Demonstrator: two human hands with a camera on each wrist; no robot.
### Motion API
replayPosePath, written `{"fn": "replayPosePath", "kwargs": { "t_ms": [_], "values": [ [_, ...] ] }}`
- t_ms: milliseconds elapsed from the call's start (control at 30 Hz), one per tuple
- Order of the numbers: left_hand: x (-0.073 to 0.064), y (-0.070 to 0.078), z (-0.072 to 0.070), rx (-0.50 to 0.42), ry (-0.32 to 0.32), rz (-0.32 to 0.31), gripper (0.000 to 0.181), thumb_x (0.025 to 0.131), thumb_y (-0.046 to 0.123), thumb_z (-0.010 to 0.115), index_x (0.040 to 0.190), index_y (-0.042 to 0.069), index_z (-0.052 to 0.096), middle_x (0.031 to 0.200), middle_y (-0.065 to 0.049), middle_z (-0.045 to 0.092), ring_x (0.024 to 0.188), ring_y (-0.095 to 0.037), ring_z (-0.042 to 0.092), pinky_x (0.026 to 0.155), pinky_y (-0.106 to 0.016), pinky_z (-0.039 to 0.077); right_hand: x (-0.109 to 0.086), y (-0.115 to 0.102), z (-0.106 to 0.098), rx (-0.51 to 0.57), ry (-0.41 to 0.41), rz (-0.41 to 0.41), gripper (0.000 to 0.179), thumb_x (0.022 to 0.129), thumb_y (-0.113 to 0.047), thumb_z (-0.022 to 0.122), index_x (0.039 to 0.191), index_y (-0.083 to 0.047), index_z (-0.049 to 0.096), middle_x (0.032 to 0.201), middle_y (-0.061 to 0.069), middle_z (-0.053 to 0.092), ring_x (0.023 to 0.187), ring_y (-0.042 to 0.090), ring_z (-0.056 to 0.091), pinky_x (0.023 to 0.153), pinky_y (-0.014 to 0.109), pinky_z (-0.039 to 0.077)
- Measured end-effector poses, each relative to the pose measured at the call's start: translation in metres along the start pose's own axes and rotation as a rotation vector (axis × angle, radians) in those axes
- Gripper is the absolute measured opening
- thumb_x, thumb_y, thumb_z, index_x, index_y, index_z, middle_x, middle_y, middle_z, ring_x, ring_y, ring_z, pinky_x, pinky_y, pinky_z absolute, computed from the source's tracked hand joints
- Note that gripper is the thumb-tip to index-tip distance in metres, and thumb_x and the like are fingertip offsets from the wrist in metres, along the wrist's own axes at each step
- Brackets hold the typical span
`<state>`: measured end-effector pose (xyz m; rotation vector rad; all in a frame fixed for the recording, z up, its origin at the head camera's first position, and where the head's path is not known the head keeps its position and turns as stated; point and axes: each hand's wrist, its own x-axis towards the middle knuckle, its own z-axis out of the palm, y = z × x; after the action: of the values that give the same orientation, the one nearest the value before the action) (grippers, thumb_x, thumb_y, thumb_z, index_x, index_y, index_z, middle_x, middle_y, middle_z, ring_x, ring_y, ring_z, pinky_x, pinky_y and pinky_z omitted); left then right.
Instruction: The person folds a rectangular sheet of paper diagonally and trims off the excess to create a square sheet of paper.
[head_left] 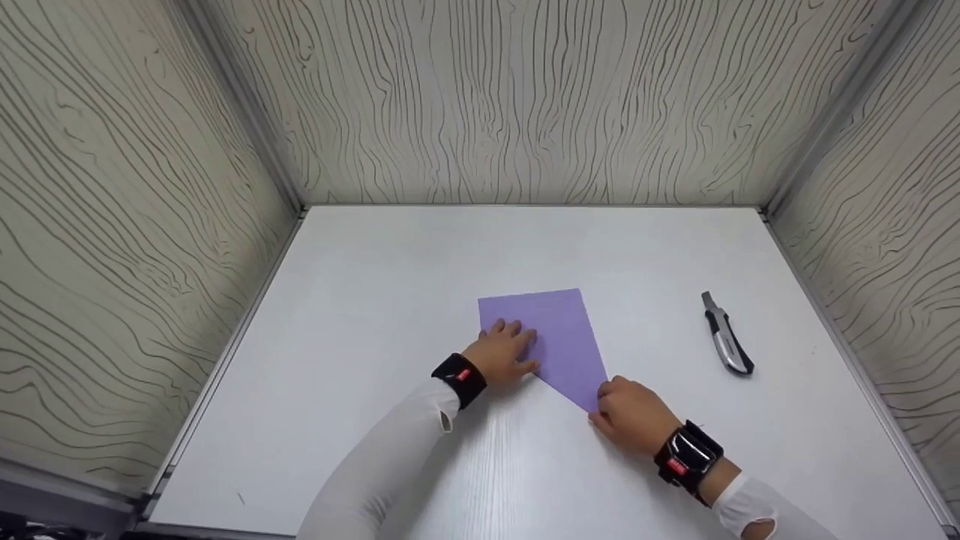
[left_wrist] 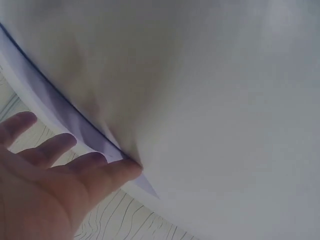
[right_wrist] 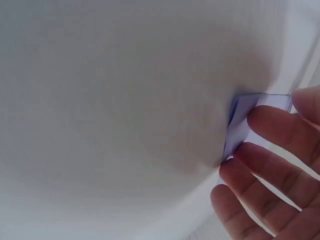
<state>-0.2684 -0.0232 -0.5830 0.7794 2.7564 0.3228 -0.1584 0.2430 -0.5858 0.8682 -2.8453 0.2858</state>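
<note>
A sheet of purple paper point(head_left: 564, 341) lies on the white table, a four-sided piece with its near corner pointing toward the lower right. Spread fingers of my left hand point(head_left: 504, 355) press down on its left part. In the left wrist view the paper point(left_wrist: 82, 125) shows as a thin sliver, with the thumb of the left hand point(left_wrist: 55, 187) right at its edge. My right hand point(head_left: 636, 417) pinches the near right corner. The right wrist view shows that corner of the paper point(right_wrist: 240, 120), layered and angled, among the fingertips of the right hand point(right_wrist: 285, 170).
A utility knife point(head_left: 726, 337) with a black and silver handle lies on the white table point(head_left: 375, 270) to the right of the paper, its blade end pointing away. Wood-patterned panels point(head_left: 495, 105) stand at the back and both sides.
</note>
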Motion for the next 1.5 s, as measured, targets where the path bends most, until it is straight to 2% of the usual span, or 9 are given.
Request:
{"fn": "replayPosePath", "kwargs": {
  "t_ms": [167,400,567,667,800,933,1067,1200,1500],
  "values": [
    [0.001,0.006,0.01,0.15,0.079,-0.005,0.066,0.105,0.052,0.066,0.155,0.009,0.057,0.162,-0.02,0.053,0.154,-0.046,0.046,0.128,-0.057,0.039,-0.002,-0.007,0.001,0.001,-0.04,-0.059,0.029,0.087,-0.018,0.085,0.066,-0.012,0.068,0.068,-0.004,0.055,0.063,0.011,0.045,0.056,0.029,0.042],
    [-0.002,0.022,0.014,0.301,0.188,-0.02,0.067,0.1,0.051,0.073,0.143,-0.001,0.067,0.152,-0.02,0.061,0.143,-0.043,0.055,0.12,-0.048,0.049,0.003,-0.008,-0.001,0.069,-0.153,-0.053,0.024,0.089,-0.014,0.084,0.071,-0.011,0.069,0.068,-0.007,0.051,0.061,0.006,0.04,0.056,0.025,0.04],
    [-0.008,0.029,0.012,0.383,0.271,-0.017,0.052,0.095,0.048,0.077,0.123,0.004,0.076,0.127,-0.01,0.069,0.119,-0.029,0.064,0.095,-0.039,0.061,0.012,-0.002,-0.006,0.143,-0.184,-0.055,0.023,0.088,-0.016,0.087,0.072,-0.013,0.071,0.067,-0.01,0.054,0.062,0.003,0.042,0.057,0.024,0.041],
    [-0.01,0.03,0.013,0.338,0.23,0.018,0.044,0.097,0.045,0.077,0.116,0.005,0.076,0.116,-0.008,0.068,0.107,-0.025,0.064,0.084,-0.036,0.062,0.021,0.005,-0.007,0.175,-0.182,-0.028,0.023,0.091,-0.019,0.086,0.074,-0.013,0.072,0.068,-0.01,0.054,0.064,0.003,0.043,0.058,0.024,0.041],
    [-0.009,0.031,0.015,0.291,0.145,0.045,0.051,0.098,0.053,0.076,0.118,0.005,0.076,0.115,-0.009,0.069,0.106,-0.026,0.064,0.087,-0.039,0.06,0.034,0.019,-0.004,0.163,-0.147,0.038,0.019,0.092,-0.023,0.086,0.085,-0.009,0.076,0.078,-0.005,0.059,0.072,0.009,0.051,0.064,0.03,0.049],
    [-0.007,0.034,0.016,0.311,0.098,0.055,0.061,0.096,0.063,0.074,0.121,0.007,0.075,0.117,-0.008,0.068,0.107,-0.025,0.064,0.091,-0.041,0.06,0.047,0.034,0.001,0.15,-0.117,0.106,0.039,0.089,-0.027,0.089,0.111,0.002,0.076,0.11,0.014,0.071,0.1,0.03,0.068,0.091,0.046,0.061],
    [-0.007,0.037,0.016,0.299,0.072,0.072,0.064,0.095,0.067,0.074,0.123,0.009,0.073,0.121,-0.009,0.068,0.111,-0.026,0.063,0.098,-0.044,0.06,0.06,0.047,0.007,0.215,-0.145,0.192,0.082,0.087,-0.035,0.091,0.144,0.013,0.058,0.151,0.034,0.056,0.141,0.052,0.056,0.12,0.06,0.047],
    [-0.009,0.038,0.016,0.275,0.046,0.061,0.075,0.094,0.07,0.073,0.133,0.007,0.07,0.131,-0.011,0.067,0.12,-0.028,0.062,0.104,-0.051,0.059,0.067,0.057,0.016,0.261,-0.197,0.233,0.111,0.085,-0.045,0.091,0.157,0.019,0.037,0.165,0.042,0.035,0.156,0.058,0.035,0.129,0.064,0.032],
    [-0.009,0.035,0.017,0.264,0.059,0.058,0.076,0.092,0.071,0.074,0.134,0.008,0.07,0.133,-0.009,0.065,0.121,-0.027,0.06,0.101,-0.048,0.057,0.068,0.066,0.02,0.232,-0.236,0.233,0.118,0.086,-0.053,0.089,0.157,0.023,0.033,0.164,0.047,0.03,0.157,0.06,0.03,0.128,0.071,0.026]
  ]
}}
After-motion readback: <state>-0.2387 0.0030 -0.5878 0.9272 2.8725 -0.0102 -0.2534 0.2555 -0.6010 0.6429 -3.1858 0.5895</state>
